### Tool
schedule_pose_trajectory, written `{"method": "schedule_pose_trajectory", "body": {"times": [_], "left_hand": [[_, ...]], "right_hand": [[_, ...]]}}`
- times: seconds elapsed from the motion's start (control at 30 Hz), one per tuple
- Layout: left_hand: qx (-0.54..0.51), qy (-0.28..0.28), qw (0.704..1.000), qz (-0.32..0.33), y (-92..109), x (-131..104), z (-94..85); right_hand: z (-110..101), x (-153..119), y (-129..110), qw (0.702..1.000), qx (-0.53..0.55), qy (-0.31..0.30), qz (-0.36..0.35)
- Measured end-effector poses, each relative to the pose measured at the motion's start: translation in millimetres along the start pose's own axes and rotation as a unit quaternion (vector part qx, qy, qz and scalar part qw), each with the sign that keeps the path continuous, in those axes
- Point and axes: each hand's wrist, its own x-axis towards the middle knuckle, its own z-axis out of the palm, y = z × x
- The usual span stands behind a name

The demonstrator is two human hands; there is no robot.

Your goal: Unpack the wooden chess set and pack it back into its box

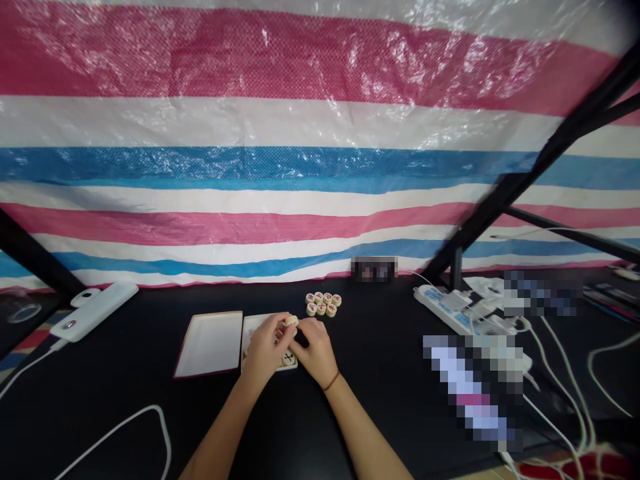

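Note:
Several round cream xiangqi pieces lie in a white box [245, 340], one marked in black [289, 359]. My left hand [265, 350] is over the box, its thumb and fingers closed on a xiangqi piece [291, 321] held above the others. Close against it, my right hand [317, 347] is at the box's right side with fingers curled inward by that piece. Whatever lies between the right fingertips is hidden. Behind my hands, several red-marked xiangqi pieces [321, 308] sit in two rows on the black table. Left of the box lies its open lid [211, 345], inner side up.
A white power strip [440, 305] with plugs and cables stands at the right, beside a blurred-out device [467, 387]. Another white device [95, 312] with a cord is at the left. A striped plastic sheet [250, 220] hangs behind the table [125, 380], between black metal bars [520, 180].

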Motion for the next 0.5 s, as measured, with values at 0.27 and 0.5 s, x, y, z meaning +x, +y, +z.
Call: {"method": "schedule_pose_trajectory", "body": {"times": [0.27, 0.5], "left_hand": [[-0.064, 0.007, 0.998, -0.021, 5.2, -2.6, 0.3], [-0.064, 0.081, 0.994, -0.036, -4.5, -3.5, -4.0]], "right_hand": [[-3.5, -0.7, -10.6, 0.997, 0.076, 0.024, 0.013], [-25.5, 3.3, 29.9, 0.978, -0.066, 0.177, 0.093]]}}
